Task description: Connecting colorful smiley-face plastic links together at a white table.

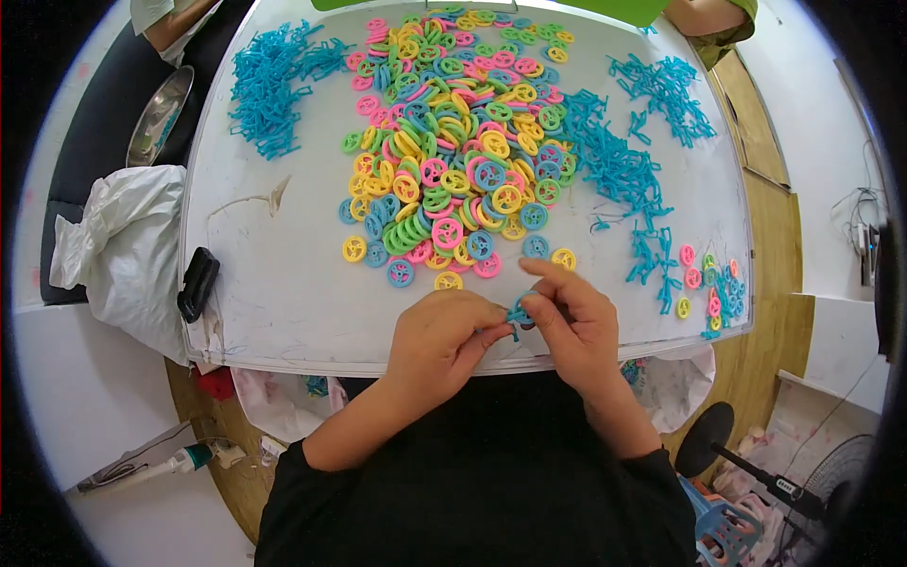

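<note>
Close to the table's near edge, my left hand (436, 342) pinches a small teal plastic piece (515, 333) between thumb and fingertips. My right hand (578, 329) grips a small blue spoked wheel (521, 308) against it, thumb and index finger closed on the rim. The two parts touch; my fingertips hide how they fit together. Just beyond my hands spreads a big heap of plastic wheels (448, 232) in pink, yellow, green and blue. Right of that heap lies a long pile of teal forked pieces (619, 168).
More teal pieces lie in piles at the far left (269, 90) and far right (673, 94). Wheels joined to teal parts (715, 295) sit at the right edge. A black object (197, 284) and a white sack (132, 246) are at left. Two other people's arms show across the table.
</note>
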`<state>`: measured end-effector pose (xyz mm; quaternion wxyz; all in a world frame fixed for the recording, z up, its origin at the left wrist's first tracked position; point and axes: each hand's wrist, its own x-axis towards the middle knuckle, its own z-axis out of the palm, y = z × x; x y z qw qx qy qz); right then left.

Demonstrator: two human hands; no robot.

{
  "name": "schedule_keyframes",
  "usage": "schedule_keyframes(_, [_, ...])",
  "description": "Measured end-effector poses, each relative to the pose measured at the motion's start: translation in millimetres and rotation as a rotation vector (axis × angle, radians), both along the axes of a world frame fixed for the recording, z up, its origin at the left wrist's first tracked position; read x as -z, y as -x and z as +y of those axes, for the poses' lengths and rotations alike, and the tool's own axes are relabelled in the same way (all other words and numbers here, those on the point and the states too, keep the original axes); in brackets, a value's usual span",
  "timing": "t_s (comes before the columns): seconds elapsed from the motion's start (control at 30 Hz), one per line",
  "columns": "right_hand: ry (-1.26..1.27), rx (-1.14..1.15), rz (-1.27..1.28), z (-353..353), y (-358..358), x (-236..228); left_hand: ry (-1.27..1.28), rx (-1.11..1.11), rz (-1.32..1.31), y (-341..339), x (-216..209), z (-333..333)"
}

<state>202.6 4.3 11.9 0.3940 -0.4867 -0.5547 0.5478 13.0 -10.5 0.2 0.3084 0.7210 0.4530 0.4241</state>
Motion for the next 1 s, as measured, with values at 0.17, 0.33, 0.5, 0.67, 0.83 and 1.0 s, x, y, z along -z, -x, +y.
schedule_keyframes(0.17, [-0.214, 0.007, 0.040, -2, -5, 17, 0.055, 0.026, -0.124, 0, 3, 2])
schedule_keyframes(0.33, [-0.437, -0.146, -0.060, -2, -3, -5, 0.167, 0.003, -0.255, 3, 7, -2])
schedule_keyframes(0.5, [0.119, -0.005, 0.343, -15, 0, 1, 0.092, 0.062, -0.257, 5, 11, 1])
schedule_keyframes(0.67, [-0.153, -0.118, 0.046, -5, -7, 0, 0.119, -0.005, -0.237, 3, 10, -3])
schedule_keyframes(0.83, [-0.562, -0.259, -0.469, 5, -8, -8, 0.204, -0.109, -0.219, 1, 17, -9])
schedule_keyframes(1.0, [0.615, -0.081, 0.488, -2, -11, -5, 0.056, -0.062, -0.179, 2, 6, -6])
